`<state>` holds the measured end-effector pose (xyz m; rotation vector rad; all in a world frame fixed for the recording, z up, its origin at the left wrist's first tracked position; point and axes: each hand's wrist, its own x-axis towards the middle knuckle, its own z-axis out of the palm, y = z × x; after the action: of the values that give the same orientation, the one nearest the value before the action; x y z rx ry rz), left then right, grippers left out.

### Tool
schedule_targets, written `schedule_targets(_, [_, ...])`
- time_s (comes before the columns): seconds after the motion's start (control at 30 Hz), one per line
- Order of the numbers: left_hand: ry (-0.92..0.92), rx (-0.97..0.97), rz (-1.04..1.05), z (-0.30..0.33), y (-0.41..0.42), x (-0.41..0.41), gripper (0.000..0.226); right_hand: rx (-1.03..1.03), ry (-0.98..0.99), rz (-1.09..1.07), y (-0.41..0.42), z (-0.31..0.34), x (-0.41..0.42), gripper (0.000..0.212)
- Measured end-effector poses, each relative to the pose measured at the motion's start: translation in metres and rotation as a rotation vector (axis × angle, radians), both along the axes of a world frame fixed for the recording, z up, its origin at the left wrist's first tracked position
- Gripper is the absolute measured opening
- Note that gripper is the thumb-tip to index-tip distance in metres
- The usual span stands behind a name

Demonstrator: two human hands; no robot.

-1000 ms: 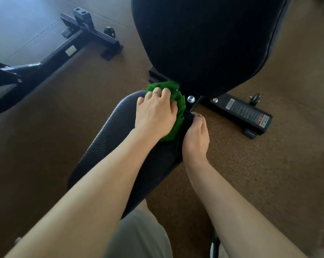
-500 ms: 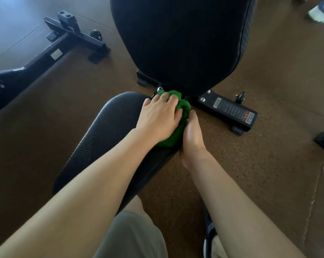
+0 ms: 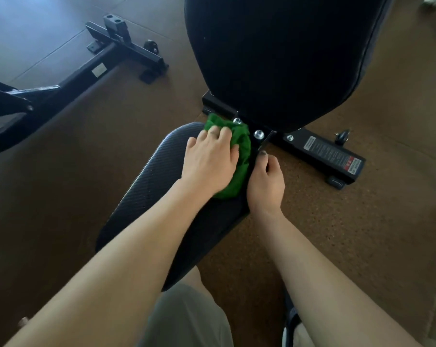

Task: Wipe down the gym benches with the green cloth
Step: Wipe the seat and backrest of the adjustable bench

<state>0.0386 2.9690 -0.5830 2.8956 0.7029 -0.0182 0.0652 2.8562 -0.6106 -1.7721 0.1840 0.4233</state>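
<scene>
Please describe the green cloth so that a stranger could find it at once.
Find the black seat pad. At its far end, below the backrest, the left hand presses the green cloth. It is the only bright green thing there.

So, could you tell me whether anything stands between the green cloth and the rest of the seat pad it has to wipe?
Nothing visible does. The left hand presses the green cloth onto the far end of the seat pad. The right hand rests at the pad's right edge, beside the cloth, and the textured surface to the left lies bare.
</scene>
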Motion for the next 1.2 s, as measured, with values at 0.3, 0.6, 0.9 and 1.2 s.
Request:
schedule_targets(0.3, [-0.049, -0.056, -0.119, 0.018, -0.018, -0.111, 0.026, -0.101, 0.04, -0.012, 0.004, 0.004, -0.004, 0.04])
schedule_targets(0.6, [-0.039, -0.031, 0.21, -0.001, 0.052, 0.003, 0.027, -0.165, -0.084, -0.056, 0.008, -0.007, -0.004, 0.038])
schedule_targets(0.9, [-0.059, 0.001, -0.093, 0.013, -0.003, -0.12, 0.028, -0.207, -0.09, -0.073, 0.01, -0.006, -0.006, 0.037])
schedule_targets(1.2, [-0.026, -0.003, 0.131, 0.001, 0.035, -0.046, 0.029, -0.245, -0.136, -0.041, 0.007, -0.004, -0.005, 0.037])
